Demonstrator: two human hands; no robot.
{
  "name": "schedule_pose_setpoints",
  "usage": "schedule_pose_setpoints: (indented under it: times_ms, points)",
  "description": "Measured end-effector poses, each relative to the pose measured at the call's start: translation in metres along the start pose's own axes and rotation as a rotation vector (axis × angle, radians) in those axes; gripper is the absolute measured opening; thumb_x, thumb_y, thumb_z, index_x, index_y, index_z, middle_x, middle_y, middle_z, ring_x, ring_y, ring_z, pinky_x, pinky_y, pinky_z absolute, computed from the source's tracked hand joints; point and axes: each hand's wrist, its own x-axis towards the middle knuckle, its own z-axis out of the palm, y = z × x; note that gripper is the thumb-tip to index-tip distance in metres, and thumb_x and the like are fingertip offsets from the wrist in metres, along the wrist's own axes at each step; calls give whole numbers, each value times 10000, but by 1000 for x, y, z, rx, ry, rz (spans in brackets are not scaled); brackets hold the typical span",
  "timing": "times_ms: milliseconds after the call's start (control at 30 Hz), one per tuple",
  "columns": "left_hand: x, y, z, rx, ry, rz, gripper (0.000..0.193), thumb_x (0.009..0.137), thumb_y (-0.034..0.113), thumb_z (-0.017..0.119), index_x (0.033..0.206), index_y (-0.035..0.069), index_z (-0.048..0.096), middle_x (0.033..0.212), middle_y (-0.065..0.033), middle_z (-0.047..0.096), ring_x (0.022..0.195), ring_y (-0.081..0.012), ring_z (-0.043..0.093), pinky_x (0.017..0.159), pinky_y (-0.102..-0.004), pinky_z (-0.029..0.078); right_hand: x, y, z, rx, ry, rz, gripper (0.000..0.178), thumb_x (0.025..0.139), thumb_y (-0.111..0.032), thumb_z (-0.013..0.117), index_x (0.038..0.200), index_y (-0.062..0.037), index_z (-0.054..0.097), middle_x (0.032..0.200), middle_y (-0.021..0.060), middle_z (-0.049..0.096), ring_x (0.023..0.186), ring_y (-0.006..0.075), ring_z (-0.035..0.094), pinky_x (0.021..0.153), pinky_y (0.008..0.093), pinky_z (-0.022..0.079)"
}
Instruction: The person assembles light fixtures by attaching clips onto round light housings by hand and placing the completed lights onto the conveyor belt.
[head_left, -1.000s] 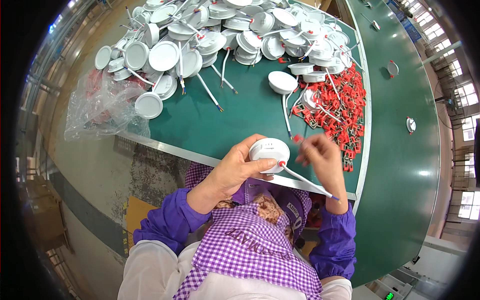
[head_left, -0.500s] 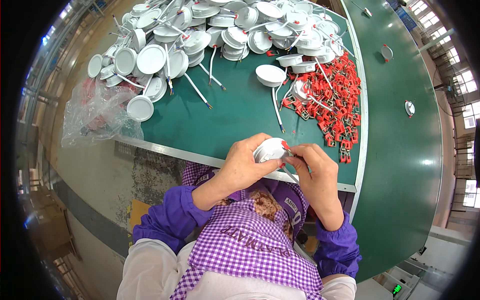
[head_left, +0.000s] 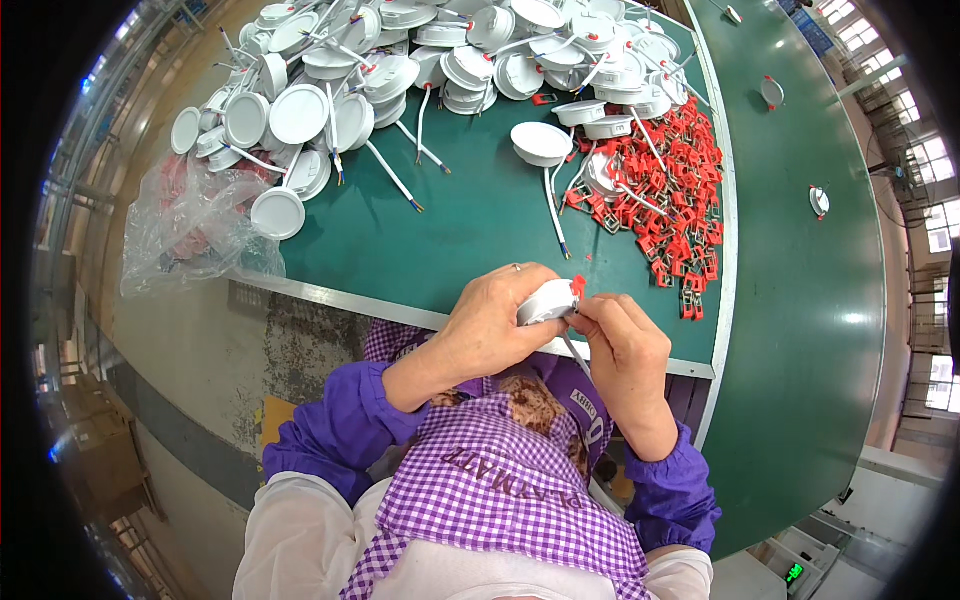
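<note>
My left hand (head_left: 497, 318) is closed round a white round downlight (head_left: 546, 303), which is tilted on its side above the table's front edge. A red spring clip (head_left: 579, 285) sticks up at the light's right side. My right hand (head_left: 622, 345) pinches close below it, thumb and fingertips together at the light's edge. The fingertips partly hide the lower part of the clip. A white cable (head_left: 575, 352) hangs from the light below my right fingers. Beyond my hands, a loose heap of red clips (head_left: 680, 190) lies at the table's right side.
Many white downlights with cables (head_left: 300, 114) are piled along the far side of the green table (head_left: 400, 255). One light (head_left: 541, 144) lies nearer, left of the clips. A clear plastic bag (head_left: 190, 225) hangs over the left corner. On the right, a green surface (head_left: 800, 300) carries several scattered lights.
The downlight has turned more onto its edge, and its red clip now stands higher above my right fingertips. My left hand has rolled with it. Both hands stay in nearly the same place.
</note>
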Motion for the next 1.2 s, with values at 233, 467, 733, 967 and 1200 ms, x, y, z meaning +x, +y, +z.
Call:
schedule_pose_setpoints:
  times_ms: [233, 467, 733, 967, 1200]
  points:
    - [-5, 5, 3, -118, -31, 16, 283, 805, 85, 751, 1058, 19, 641, 919, -85, 666, 836, -172, 648, 718, -313, 507, -4, -1, -8, 286, -28, 344, 370, 828, -8, 734, 1164, 9, 577, 1016, 133, 682, 745, 173, 715, 626, 281, 540]
    - [-12, 17, 9, -202, -150, -78, 254, 833, 95, 745, 1049, 20, 634, 918, -83, 680, 819, -126, 645, 711, -299, 516, -5, -1, -30, 452, -233, 501, 401, 836, 61, 692, 1220, 58, 577, 1067, 137, 683, 814, 135, 697, 691, 246, 572]
    - [21, 5, 14, -184, -179, 86, 536, 805, 116, 759, 1286, 33, 539, 1212, -110, 617, 1115, -205, 594, 939, -360, 471, -31, 50, -81, 221, 133, 597, 370, 846, -13, 699, 1209, 18, 630, 977, 81, 681, 698, 105, 633, 596, 239, 509]
    - [115, -47, -48, 733, 261, 265, 698, 724, -51, 637, 1390, 86, 475, 1436, -162, 449, 1343, -384, 393, 1116, -443, 349, -18, 84, -128, -366, 432, 367, 223, 849, -10, 691, 1066, -60, 684, 990, 93, 674, 747, 170, 644, 665, 302, 520]
    - [133, -87, -38, 823, 210, 393, 517, 793, 40, 684, 1292, 78, 552, 1299, -159, 580, 1255, -334, 512, 1029, -441, 408, -22, 121, -30, -448, 124, 213, 205, 775, -2, 683, 978, -25, 671, 1013, 130, 634, 936, 320, 612, 780, 396, 513]
